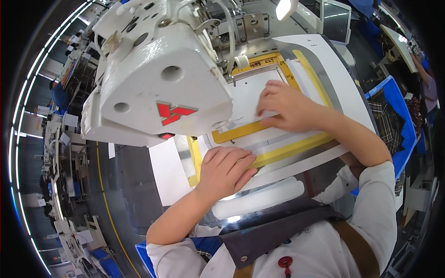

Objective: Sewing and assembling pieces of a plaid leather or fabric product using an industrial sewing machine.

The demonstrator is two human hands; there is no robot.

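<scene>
My left hand [227, 170] lies on the near left part of a yellow-taped border [296, 149], its fingers stretched out and nothing seen in them. Over the right side of a flat yellow frame [243, 133] is my right hand [289, 109]. Its fingers are bent, with the thumb apart from them, and I see nothing between them. Inside the frame lies a white panel [245, 95], partly covered by that hand and by the machine. The large white head of an industrial sewing machine [153, 88] stands over the frame's left side and hides part of it.
A white padded roll [259, 198] lies along the table's near edge. At the right stands a blue bin [403, 153] with dark plaid cloth [387, 123]. A screen [336, 21] is at the back right. Further workstations line the left, beyond a yellow floor line [109, 211].
</scene>
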